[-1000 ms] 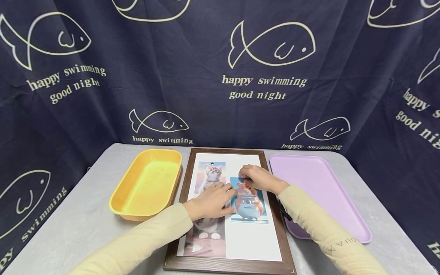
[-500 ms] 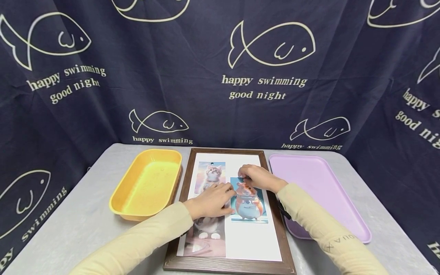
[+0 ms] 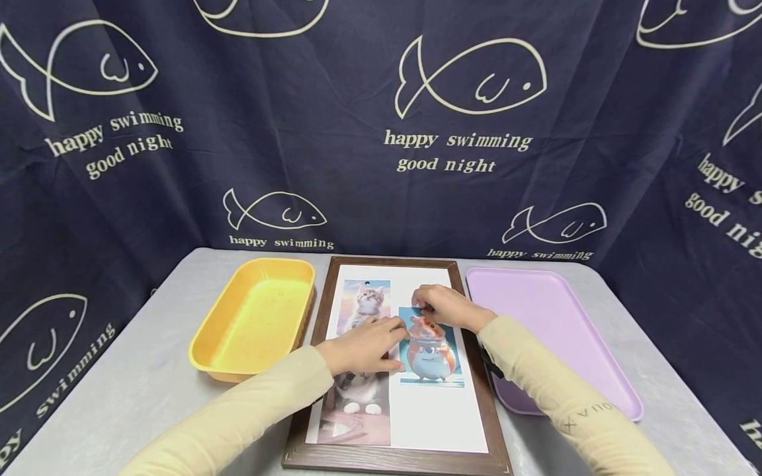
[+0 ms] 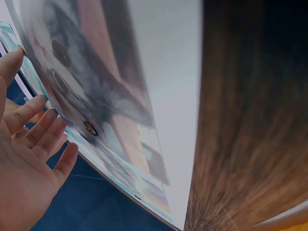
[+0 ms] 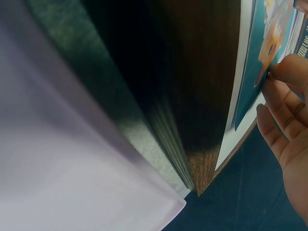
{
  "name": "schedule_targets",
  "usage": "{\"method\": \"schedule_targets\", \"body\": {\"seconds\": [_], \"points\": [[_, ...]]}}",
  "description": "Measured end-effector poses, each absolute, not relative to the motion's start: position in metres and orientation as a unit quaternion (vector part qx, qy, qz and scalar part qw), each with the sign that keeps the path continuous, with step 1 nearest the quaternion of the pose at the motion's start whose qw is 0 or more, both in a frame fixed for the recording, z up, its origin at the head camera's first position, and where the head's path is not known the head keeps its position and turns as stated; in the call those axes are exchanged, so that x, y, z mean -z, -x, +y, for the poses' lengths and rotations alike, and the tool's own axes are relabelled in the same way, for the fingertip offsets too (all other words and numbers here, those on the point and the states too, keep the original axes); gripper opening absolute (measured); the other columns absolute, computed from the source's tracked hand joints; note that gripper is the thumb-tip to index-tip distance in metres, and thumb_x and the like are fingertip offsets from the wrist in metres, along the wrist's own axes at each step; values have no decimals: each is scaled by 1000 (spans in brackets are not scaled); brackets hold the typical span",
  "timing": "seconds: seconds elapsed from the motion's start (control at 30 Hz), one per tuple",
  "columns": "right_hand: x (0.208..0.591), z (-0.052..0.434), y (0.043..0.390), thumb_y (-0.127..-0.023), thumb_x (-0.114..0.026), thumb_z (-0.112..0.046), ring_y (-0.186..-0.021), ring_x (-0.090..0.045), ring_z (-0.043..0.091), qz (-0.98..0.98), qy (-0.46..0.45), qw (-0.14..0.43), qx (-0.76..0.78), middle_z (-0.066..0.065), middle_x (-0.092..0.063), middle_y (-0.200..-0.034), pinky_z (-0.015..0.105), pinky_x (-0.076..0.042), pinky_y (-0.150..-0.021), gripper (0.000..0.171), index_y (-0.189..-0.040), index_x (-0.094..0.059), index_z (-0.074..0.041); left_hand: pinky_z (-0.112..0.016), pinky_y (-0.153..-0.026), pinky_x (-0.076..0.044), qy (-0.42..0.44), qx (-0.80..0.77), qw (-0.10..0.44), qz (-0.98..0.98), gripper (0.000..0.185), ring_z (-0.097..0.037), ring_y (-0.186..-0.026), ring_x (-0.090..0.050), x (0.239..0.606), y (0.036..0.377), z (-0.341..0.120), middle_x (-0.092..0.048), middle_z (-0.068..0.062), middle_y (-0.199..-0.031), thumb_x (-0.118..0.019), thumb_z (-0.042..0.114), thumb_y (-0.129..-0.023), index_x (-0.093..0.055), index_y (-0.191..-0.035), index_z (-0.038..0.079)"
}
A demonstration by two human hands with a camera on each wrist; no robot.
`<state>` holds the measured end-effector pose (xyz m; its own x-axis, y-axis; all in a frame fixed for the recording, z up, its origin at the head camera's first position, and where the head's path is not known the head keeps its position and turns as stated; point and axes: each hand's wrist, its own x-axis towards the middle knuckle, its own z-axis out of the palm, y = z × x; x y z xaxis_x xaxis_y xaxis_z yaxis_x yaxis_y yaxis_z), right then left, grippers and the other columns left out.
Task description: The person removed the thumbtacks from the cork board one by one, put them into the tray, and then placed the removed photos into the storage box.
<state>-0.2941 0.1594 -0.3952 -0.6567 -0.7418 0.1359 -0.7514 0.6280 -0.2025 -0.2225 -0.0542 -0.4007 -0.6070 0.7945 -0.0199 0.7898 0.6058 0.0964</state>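
A framed white board [image 3: 440,416] lies on the table. On its right half is a picture of an orange-and-blue hamster [image 3: 431,360]. Beside it are cat pictures [image 3: 363,423], with a small black dot near their top; my left hand hides their middle. My left hand [image 3: 366,347] lies over these, loosely spread fingers touching the hamster picture's left edge. My right hand [image 3: 443,307] is at that picture's top edge, its thumb [image 5: 288,70] and forefinger pinching there. A tiny dark spot shows between those fingertips, too small to identify.
To the left of the brown frame [image 3: 395,459] stands a yellow tray [image 3: 205,367]. A flat purple tray [image 3: 548,311] lies on the right, partly under the right sleeve [image 3: 548,377]. Behind the grey table [image 3: 149,370] hangs a dark blue curtain [image 3: 357,132] with fish prints.
The left hand's thumb has shifted slightly up and away from the hamster picture. The right hand has barely moved, and the pictures stay where they were.
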Motion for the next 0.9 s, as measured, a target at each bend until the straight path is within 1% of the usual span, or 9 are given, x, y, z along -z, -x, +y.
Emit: {"method": "schedule_targets", "body": {"seconds": [0.13, 0.27, 0.47, 0.7, 0.9], "points": [[397, 158, 297, -72, -67, 2, -64, -43, 7, -904, -410, 18, -117, -1, -53, -73, 19, -36, -59, 19, -86, -61, -8, -41, -98, -39, -443, -35, 27, 895, 52, -14, -116, -47, 401, 223, -55, -46, 0, -129, -53, 48, -87, -49, -126, 15], [397, 158, 299, -71, -67, 1, -63, -43, 6, -905, -407, 14, -121, -3, -52, -73, 19, -37, -59, 20, -87, -62, -9, -41, -99, -38, -444, -33, 25, 895, 52, -14, -115, -48, 401, 222, -56, -46, 0, -128, -53, 48, -87, -49, -126, 15], [396, 158, 300, -70, -67, 0, -62, -44, 5, -905, -406, 12, -126, -2, -53, -73, 19, -38, -60, 20, -87, -63, -8, -41, -99, -39, -446, -31, 20, 894, 53, -13, -114, -48, 400, 223, -55, -46, 0, -128, -53, 49, -87, -49, -127, 14], [395, 157, 299, -68, -69, -1, -61, -44, 5, -908, -401, 10, -119, -1, -55, -73, 19, -38, -58, 20, -85, -63, -9, -44, -101, -37, -443, -32, 25, 895, 51, -14, -116, -48, 401, 222, -54, -46, 0, -128, -54, 47, -87, -49, -126, 14], [394, 157, 299, -67, -70, -1, -61, -45, 6, -909, -400, 14, -116, -1, -56, -72, 19, -38, -58, 20, -83, -63, -9, -44, -101, -37, -442, -34, 25, 896, 51, -15, -116, -48, 400, 221, -54, -46, -1, -128, -54, 47, -87, -49, -126, 13]]}}
